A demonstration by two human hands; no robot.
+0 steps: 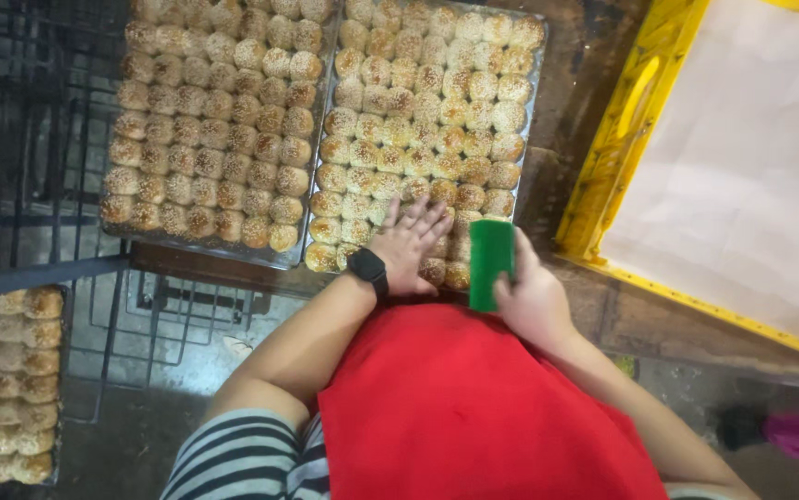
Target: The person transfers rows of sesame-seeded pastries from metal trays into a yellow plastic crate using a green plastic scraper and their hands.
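Left hand (409, 245) flat, fingers spread, resting on buns (436, 250) at near edge of right tray (536, 88). Right hand (534, 301) at same edge, grip clamped on green scraper (491, 264), blade upright, touching buns. Second tray (112, 222) left of it; yellow crate (622, 139) right. Risk: hard shove squashes buns or tips them off tray edge.

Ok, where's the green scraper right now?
In the head view, the green scraper is held upright in the right hand, at the near edge of the right-hand tray of sesame buns, beside the left hand.
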